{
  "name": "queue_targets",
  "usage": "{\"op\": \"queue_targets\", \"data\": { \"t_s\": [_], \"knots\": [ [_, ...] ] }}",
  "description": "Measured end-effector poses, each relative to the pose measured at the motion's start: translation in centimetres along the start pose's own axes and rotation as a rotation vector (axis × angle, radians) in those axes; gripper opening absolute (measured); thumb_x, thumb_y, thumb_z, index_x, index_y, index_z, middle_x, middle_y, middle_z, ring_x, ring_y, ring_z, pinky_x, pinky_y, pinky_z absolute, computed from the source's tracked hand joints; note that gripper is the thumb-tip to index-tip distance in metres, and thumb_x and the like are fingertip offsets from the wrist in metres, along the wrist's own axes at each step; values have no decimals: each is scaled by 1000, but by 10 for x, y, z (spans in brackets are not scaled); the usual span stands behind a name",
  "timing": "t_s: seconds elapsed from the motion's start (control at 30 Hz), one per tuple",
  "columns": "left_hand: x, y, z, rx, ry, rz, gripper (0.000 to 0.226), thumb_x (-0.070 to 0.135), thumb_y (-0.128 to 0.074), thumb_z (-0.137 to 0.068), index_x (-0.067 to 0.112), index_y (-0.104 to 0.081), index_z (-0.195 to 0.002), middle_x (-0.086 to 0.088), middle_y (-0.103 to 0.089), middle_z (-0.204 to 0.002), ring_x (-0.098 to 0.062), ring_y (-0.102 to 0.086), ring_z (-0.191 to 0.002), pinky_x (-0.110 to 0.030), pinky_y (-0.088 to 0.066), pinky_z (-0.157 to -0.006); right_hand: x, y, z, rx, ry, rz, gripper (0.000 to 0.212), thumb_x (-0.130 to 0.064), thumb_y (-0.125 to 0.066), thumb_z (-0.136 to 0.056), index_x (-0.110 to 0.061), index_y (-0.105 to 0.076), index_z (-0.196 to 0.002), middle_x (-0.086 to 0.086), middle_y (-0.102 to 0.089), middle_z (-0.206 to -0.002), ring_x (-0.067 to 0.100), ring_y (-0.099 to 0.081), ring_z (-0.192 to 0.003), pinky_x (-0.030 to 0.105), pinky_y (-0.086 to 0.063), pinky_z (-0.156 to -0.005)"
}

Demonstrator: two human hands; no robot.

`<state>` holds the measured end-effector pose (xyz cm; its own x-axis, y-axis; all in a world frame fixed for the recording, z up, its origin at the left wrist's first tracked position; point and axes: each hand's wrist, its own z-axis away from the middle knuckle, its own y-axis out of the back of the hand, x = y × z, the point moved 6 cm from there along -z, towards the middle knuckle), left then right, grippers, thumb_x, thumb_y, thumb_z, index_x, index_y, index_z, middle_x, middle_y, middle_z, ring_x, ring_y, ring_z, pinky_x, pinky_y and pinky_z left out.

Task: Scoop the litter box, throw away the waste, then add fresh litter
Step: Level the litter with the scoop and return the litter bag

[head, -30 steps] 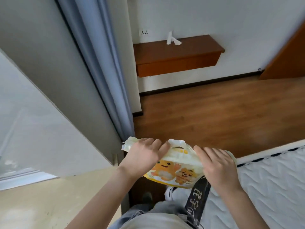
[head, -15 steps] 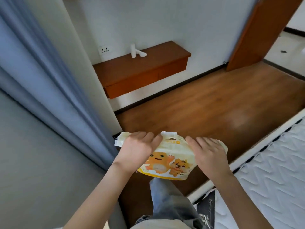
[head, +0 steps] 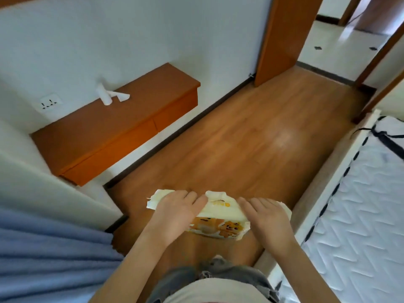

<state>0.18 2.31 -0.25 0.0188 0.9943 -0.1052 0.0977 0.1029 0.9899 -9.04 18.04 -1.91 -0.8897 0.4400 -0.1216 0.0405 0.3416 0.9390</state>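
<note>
Two hands carry the litter bag (head: 218, 217) at waist height over the wooden floor (head: 251, 136): the left hand (head: 179, 212) grasps its left top corner, fingers curled over the upper edge, and the right hand (head: 265, 215) lies over the right top corner, fingers wrapped down around it. Between them the pale yellow top with its cut-out handle (head: 215, 194) stands free, and the cartoon animals show on the face below. By its creased, sagging skin the bag looks like soft film, likely slippery and heavy with loose fill, so a hold on the handle or one hand under the base should serve better than pinched corners. No litter box is in view. Just right runs the mattress (head: 360, 204); ahead left a wooden shelf (head: 122, 119) bears a paper roll (head: 105, 95); a blue curtain (head: 43, 248) hangs at near left.
</note>
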Motion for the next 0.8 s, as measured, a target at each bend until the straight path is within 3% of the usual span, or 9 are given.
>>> {"op": "queue_targets", "data": {
  "t_s": [0.1,0.17,0.33,0.5,0.6,0.73,0.8],
  "knots": [
    [-11,-3,-62,31,-58,31,57,0,-88,-43,13,-73,-96,-3,-66,-71,-22,-62,-58,-29,-51,-48,41,4,-27,58,-45,21,33,-6,-58,-69,-7,-72,-99,4,-65,-72,24,-62,-59,29,-49,-54],
    [-19,-2,-106,76,-106,54,54,-1,-88,-45,12,-73,-96,-4,-67,-73,-23,-63,-60,-30,-53,-50,71,7,-47,82,-79,35,39,-9,-43,-73,-6,-72,-100,4,-62,-70,25,-59,-57,29,-45,-53],
    [-34,-4,-224,197,-274,73,39,3,-83,-59,11,-73,-96,-4,-67,-72,-21,-63,-59,-30,-54,-52,154,8,-99,149,-193,122,31,-5,-59,-71,-5,-72,-99,5,-61,-67,23,-56,-54,27,-40,-50],
    [-46,-29,-347,284,-424,110,32,3,-79,-63,14,-73,-93,0,-63,-66,-18,-59,-55,-29,-51,-50,244,-7,-146,122,-305,191,42,-2,-38,-76,-6,-72,-101,5,-61,-67,24,-56,-54,28,-43,-49],
    [-53,-42,-423,281,-526,155,39,2,-81,-55,14,-74,-91,2,-60,-61,-16,-55,-51,-25,-47,-46,293,-11,-177,72,-387,268,40,1,-44,-75,-8,-73,-101,2,-61,-67,21,-56,-54,26,-41,-50],
    [-59,-51,-510,264,-652,214,41,1,-80,-54,15,-72,-91,2,-58,-62,-16,-53,-51,-24,-45,-46,352,-6,-213,67,-507,306,43,6,-75,-58,-8,-74,-99,2,-61,-66,21,-56,-54,26,-43,-48],
    [-62,-51,-555,291,-690,228,42,-3,-77,-56,15,-70,-94,2,-57,-63,-17,-52,-52,-26,-47,-47,381,-1,-232,94,-559,327,40,6,-76,-59,-7,-74,-96,3,-62,-66,21,-55,-52,26,-41,-48]
  ]
}}
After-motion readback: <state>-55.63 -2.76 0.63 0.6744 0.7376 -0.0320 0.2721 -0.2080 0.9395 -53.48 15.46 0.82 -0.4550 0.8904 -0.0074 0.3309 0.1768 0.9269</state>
